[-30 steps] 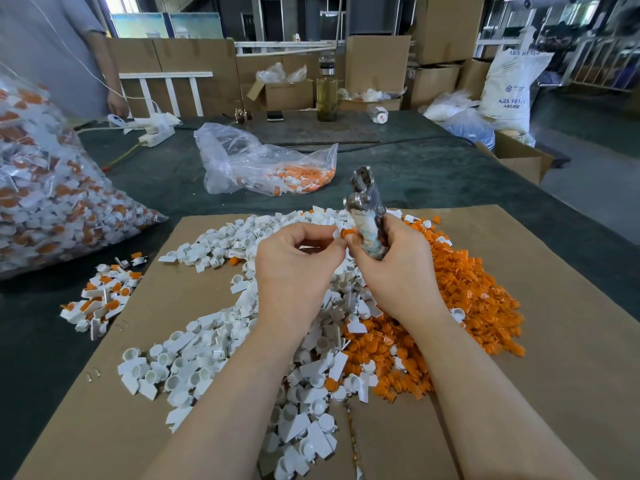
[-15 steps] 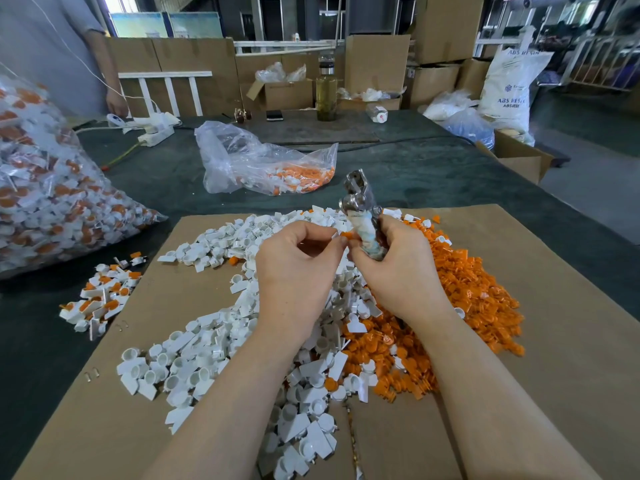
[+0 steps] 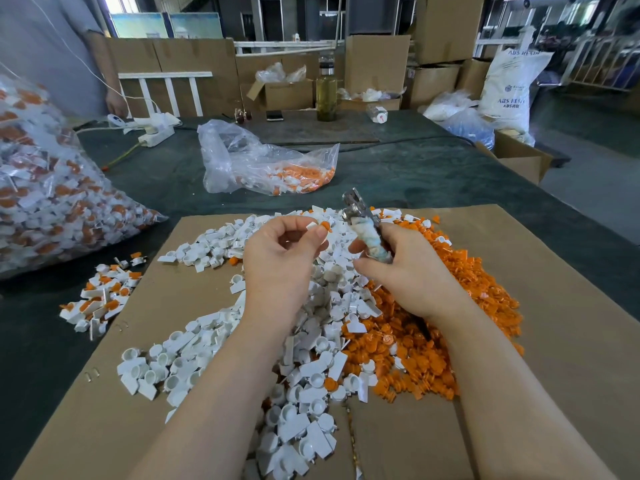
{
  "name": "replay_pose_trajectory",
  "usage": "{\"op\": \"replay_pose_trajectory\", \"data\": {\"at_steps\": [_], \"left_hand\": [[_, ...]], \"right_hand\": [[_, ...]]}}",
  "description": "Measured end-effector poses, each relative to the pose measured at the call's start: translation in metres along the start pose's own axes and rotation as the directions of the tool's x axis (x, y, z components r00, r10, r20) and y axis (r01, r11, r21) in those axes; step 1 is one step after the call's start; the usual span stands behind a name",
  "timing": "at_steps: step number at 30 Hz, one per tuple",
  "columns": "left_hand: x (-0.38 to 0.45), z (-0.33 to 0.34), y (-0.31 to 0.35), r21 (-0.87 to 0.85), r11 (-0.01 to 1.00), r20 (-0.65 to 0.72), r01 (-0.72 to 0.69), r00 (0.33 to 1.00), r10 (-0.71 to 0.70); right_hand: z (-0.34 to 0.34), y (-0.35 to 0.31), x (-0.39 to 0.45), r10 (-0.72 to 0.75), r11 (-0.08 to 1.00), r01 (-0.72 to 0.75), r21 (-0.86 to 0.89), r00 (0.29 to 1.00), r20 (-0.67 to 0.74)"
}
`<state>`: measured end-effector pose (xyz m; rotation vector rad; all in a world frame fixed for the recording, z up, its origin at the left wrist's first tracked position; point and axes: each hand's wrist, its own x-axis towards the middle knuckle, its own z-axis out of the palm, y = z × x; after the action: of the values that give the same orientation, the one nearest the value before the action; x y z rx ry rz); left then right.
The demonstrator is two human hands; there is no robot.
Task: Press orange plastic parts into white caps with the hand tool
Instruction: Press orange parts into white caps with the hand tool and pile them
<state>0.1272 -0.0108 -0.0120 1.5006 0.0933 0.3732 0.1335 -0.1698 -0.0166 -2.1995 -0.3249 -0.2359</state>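
Note:
My left hand [image 3: 280, 261] pinches a small white cap with an orange part [image 3: 320, 227] between thumb and fingertips, held above the heap. My right hand [image 3: 405, 271] grips the metal hand tool [image 3: 363, 223] by its cloth-wrapped handle, its silver head pointing up and away. The two hands are a short gap apart. Beneath them a pile of loose white caps [image 3: 304, 358] spreads over the brown cardboard sheet [image 3: 571, 341], with a pile of orange plastic parts [image 3: 450, 323] to its right.
A small heap of assembled white-and-orange caps [image 3: 100, 299] lies at the cardboard's left edge. A big full plastic bag [image 3: 41, 188] sits far left, a smaller bag [image 3: 270, 168] behind the piles. A person [image 3: 52, 53] stands at back left. Boxes and a bottle [image 3: 326, 88] line the back.
My hands have drawn apart: the left one moved left with the cap pinched in it, away from the tool. The tool stays upright in my right hand.

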Motion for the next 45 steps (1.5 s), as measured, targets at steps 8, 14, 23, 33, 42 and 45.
{"op": "replay_pose_trajectory", "data": {"at_steps": [8, 14, 23, 33, 42, 45], "left_hand": [[0.002, -0.002, 0.003, -0.067, 0.998, 0.047, -0.010, 0.999, 0.013], [0.004, -0.004, 0.000, -0.073, 0.997, 0.098, -0.010, 0.995, 0.017], [0.005, -0.004, -0.002, -0.122, 0.993, 0.109, -0.002, 0.994, 0.016], [0.014, -0.015, -0.002, -0.096, 0.995, 0.103, -0.008, 0.995, 0.018], [0.056, -0.110, -0.024, 0.692, 0.696, -0.406, 0.192, 0.901, 0.155], [0.059, -0.128, -0.029, 0.790, 0.533, -0.426, 0.304, 0.897, 0.120]], "right_hand": [[-0.001, -0.003, -0.003, 0.007, 1.000, -0.008, 0.006, 0.976, 0.219], [0.000, -0.003, -0.002, -0.002, 1.000, -0.003, 0.018, 0.968, 0.252], [0.005, -0.004, -0.003, -0.039, 0.999, 0.044, -0.017, 0.974, 0.225], [0.008, -0.001, -0.002, -0.049, 0.987, 0.074, -0.143, 0.984, 0.172], [0.001, 0.017, 0.001, 0.085, 0.909, -0.127, -0.397, 0.989, -0.123], [-0.002, 0.023, 0.003, 0.188, 0.834, -0.265, -0.483, 0.961, -0.203]]}}
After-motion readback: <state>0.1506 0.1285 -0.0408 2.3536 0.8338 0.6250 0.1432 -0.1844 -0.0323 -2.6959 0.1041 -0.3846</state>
